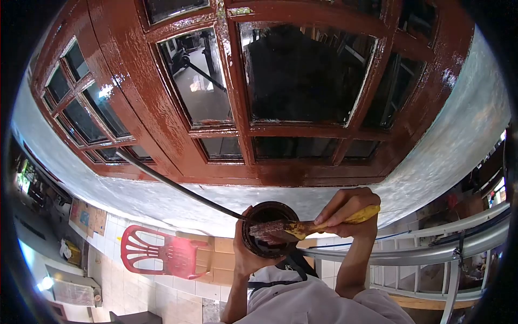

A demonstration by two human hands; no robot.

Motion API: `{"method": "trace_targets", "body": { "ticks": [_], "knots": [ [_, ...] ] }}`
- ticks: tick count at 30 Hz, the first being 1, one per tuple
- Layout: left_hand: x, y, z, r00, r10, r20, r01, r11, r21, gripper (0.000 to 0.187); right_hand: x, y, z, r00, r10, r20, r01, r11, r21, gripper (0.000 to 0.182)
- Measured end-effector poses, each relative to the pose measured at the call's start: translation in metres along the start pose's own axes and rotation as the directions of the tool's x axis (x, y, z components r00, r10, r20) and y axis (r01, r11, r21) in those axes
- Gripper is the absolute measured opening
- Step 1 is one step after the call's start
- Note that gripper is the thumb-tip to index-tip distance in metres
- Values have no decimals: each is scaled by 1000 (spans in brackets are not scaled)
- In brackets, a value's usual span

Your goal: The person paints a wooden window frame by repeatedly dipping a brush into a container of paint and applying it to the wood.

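Note:
My left hand [247, 258] is wrapped round the side of an open paint can [291, 210], its rim and inside coated in dark brown paint. In my right hand [349, 210] is a paintbrush [302, 229] with a yellow handle, gripped between thumb and fingers. Its paint-soaked bristles lie over the mouth of the can. A thin grey rod [178, 186] slants from the can's left rim up toward the window frame. Just ahead is a wooden window [186, 171] with several glass panes, its reddish-brown paint glossy.
Below the window runs a pale wall [162, 197]. A red plastic chair [181, 256] stands on the tiled floor at lower left, beside flattened cardboard [224, 259]. A metal ladder [431, 254] and thick rails cross the right side.

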State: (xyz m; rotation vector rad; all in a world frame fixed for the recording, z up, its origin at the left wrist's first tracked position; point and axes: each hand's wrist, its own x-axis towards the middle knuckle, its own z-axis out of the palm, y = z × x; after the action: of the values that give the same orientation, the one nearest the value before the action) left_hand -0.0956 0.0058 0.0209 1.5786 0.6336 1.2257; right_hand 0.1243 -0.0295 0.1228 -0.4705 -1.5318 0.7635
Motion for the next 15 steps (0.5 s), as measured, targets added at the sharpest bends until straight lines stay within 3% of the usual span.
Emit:
{"method": "trace_targets", "body": {
  "ticks": [8,11,13,15],
  "knots": [
    [2,-4,2,1000,4,9,-4,1000,-27,110,-1,-1,2,997,38,-63,-37,999,9,18],
    [3,-2,5,1000,-26,4,27,997,-76,110,5,-4,-1,995,19,103,-11,997,-76,18],
    [3,-2,8,997,-72,10,73,988,-137,110,7,-7,-1,992,16,123,-5,996,-88,18],
    [2,-8,5,999,-43,26,45,996,-82,110,6,-8,-5,988,50,143,-42,998,-56,20]
  ]
}}
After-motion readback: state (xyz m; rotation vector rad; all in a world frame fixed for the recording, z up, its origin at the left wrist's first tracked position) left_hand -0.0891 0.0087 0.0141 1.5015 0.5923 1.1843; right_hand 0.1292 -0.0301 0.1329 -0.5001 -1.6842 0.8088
